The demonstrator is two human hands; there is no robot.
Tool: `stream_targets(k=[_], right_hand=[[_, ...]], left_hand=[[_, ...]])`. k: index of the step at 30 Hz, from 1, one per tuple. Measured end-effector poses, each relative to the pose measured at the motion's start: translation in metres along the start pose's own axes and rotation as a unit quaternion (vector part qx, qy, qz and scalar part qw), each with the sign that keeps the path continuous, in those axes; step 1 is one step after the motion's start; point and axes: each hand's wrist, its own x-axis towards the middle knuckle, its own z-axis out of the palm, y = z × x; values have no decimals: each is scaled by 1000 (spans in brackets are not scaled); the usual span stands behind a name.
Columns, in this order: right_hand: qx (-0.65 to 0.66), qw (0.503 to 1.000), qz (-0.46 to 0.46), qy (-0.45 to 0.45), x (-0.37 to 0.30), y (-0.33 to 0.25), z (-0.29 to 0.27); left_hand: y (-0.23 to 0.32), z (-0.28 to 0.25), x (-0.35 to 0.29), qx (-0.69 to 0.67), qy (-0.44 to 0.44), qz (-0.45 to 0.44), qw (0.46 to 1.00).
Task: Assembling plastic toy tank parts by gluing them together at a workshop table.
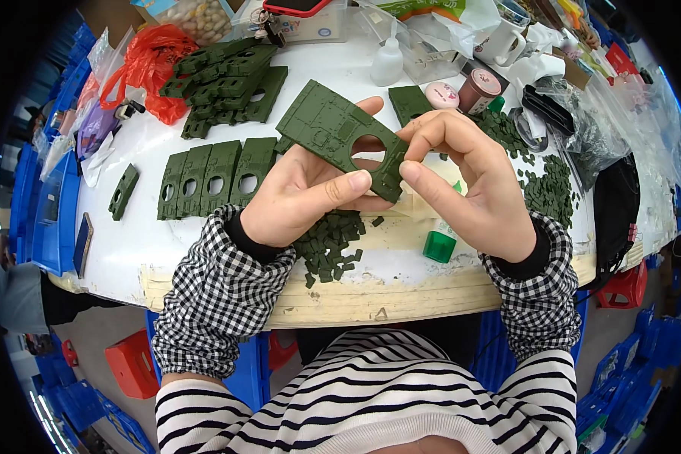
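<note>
A dark green plastic model tank hull (321, 125) with a round hole is held up over the table, tilted. My left hand (295, 193) is closed around its lower side, thumb on the top face and fingers behind. At the hull's right end, the bent thumb and forefinger of my right hand (473, 178) grip the edge; any small part between them is hidden. Below my left hand lies a heap of small green pieces (329, 246). A green bottle-like cap (439, 246) sits under my right hand.
Several hulls stand in a row (216, 178) at left, with a stacked pile (231, 83) behind. More small green pieces (548, 189) lie at right. A white squeeze bottle (387, 60), a red plastic bag (151, 64) and a white mug (499, 41) stand farther back.
</note>
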Motion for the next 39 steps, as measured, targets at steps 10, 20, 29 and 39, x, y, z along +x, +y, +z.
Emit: stream_targets(k=[10, 20, 29, 39], right_hand=[[153, 976, 136, 71, 0, -11, -1], [219, 951, 218, -6, 5, -11, -7], [172, 963, 174, 109, 3, -14, 0], [198, 966, 130, 103, -4, -22, 12]], left_hand=[[5, -10, -3, -47, -80, -90, 992], [10, -11, -10, -27, -172, -121, 977], [7, 11, -13, 463, 91, 227, 852], [25, 21, -39, 535, 189, 224, 792]])
